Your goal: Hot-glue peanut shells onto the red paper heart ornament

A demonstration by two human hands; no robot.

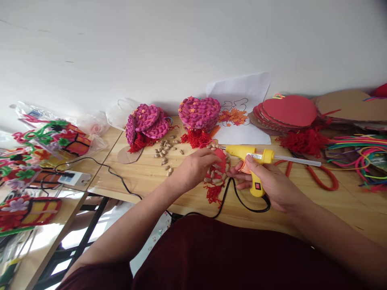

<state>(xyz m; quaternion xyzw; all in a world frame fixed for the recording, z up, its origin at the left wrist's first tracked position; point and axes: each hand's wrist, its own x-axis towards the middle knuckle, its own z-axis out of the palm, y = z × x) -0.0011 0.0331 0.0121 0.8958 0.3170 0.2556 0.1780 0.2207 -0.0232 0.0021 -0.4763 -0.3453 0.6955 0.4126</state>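
Observation:
My right hand (272, 183) grips a yellow hot glue gun (242, 152) by its handle. A clear glue stick (298, 160) juts from the back of the gun, and its nozzle points left over a red cardboard piece (218, 160). Unshelled peanuts (216, 175) line the edge of that piece, and a red yarn tassel (213, 195) hangs below it. Over the left side of the piece is my left hand (198, 166), fingers bent and drawn together; whatever is between the fingertips is hidden. Loose peanuts (163, 151) lie on the table to its left.
Peanut-covered pink-purple pieces (199, 112) stand by the wall, beside a paper with a drawn outline (238, 90). Stacked red cardboard shapes (290, 110) and coloured cords (359, 153) lie right. A black cord (121, 177) runs to a white power strip (74, 178) near flower crafts (57, 139).

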